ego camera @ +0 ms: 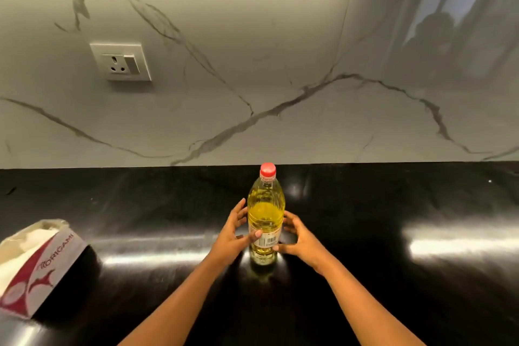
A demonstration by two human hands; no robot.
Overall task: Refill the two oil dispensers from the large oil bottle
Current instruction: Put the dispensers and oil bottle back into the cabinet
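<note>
A large clear oil bottle (266, 215) with yellow oil and a red cap stands upright on the black countertop (393, 261), in the middle of the view. My left hand (234, 236) cups its left side, the thumb pressed on the white barcode label. My right hand (302, 237) wraps the lower right side, fingertips touching the bottle. The red cap is screwed on. No oil dispenser is in view.
A white and red paper packet (36, 267) lies on the counter at the far left. A marble-patterned wall with a white power socket (120, 62) rises behind the counter.
</note>
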